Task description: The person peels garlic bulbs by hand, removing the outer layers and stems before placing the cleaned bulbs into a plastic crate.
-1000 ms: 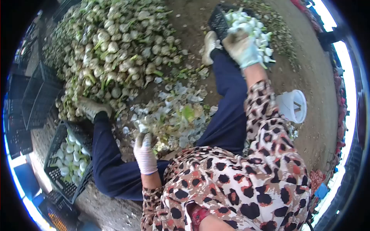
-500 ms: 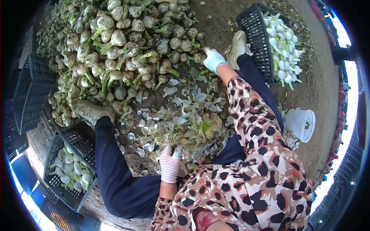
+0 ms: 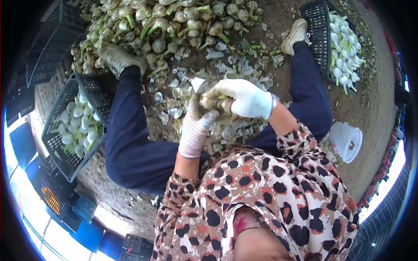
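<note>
In front of my body, my right hand (image 3: 249,99), in a white glove, is closed around a dirt-brown garlic bulb (image 3: 212,101) with a short green stem. Close on its left is my left hand (image 3: 195,128), in a striped glove, with forefinger and thumb spread apart beside the bulb. A bright white flake (image 3: 198,84) shows right at the left fingertips. Under both hands lies a heap of papery garlic skins (image 3: 233,126), partly hidden by them. The large pile of unpeeled garlic (image 3: 178,21) spreads across the ground beyond.
A black crate (image 3: 317,37) with clean white garlic (image 3: 345,50) stands at the far right. Another crate (image 3: 65,163) at the left also holds white garlic (image 3: 80,124). Beside my right knee is a white bucket (image 3: 346,141). Empty-looking dark crates (image 3: 54,45) stand at upper left.
My right hand has come back from the pile's edge to my left hand, now with a garlic bulb in it. My left hand has risen from the skins. The view has tilted down.
</note>
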{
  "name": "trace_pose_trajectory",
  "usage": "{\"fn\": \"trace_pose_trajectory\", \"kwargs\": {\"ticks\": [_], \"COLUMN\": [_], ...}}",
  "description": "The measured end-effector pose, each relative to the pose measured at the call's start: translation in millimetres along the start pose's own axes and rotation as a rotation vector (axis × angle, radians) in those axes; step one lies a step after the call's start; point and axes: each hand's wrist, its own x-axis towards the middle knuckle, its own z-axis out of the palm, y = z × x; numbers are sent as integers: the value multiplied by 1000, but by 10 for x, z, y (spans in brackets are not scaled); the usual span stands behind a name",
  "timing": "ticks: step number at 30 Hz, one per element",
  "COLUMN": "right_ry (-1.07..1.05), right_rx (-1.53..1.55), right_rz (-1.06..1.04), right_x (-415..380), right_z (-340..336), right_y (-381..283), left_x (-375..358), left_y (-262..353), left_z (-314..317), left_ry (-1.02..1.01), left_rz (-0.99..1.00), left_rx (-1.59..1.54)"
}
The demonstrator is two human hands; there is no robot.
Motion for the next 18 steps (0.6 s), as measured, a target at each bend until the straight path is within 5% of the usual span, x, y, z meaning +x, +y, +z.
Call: {"fn": "trace_pose_trajectory", "kwargs": {"ticks": [1, 2, 3, 5, 7, 12, 14, 18], "right_ry": [65, 58, 142, 301, 233, 457, 474, 390], "right_rx": [3, 110, 527, 970, 929, 826, 819, 930], "right_rz": [-88, 97, 290, 126, 250, 52, 77, 101], "right_x": [-110, -226, -344, -479, -652, -701, -718, -806], "right_z": [46, 12, 63, 314, 304, 693, 706, 651], "right_y": [-169, -380, -450, -447, -557, -688, -749, -867], "left_x": [-89, -168, -229, -370, -471, -612, -659, -798], "left_y": [25, 71, 115, 173, 253, 154, 244, 196], "left_z": [25, 51, 75, 104, 189, 269, 306, 316], "left_ry": [24, 19, 8, -12, -2, 5, 70, 98], "left_rz": [10, 50, 91, 147, 139, 460, 745, 637], "left_rx": [-109, -140, -170, -198, -89, 385, 829, 690]}}
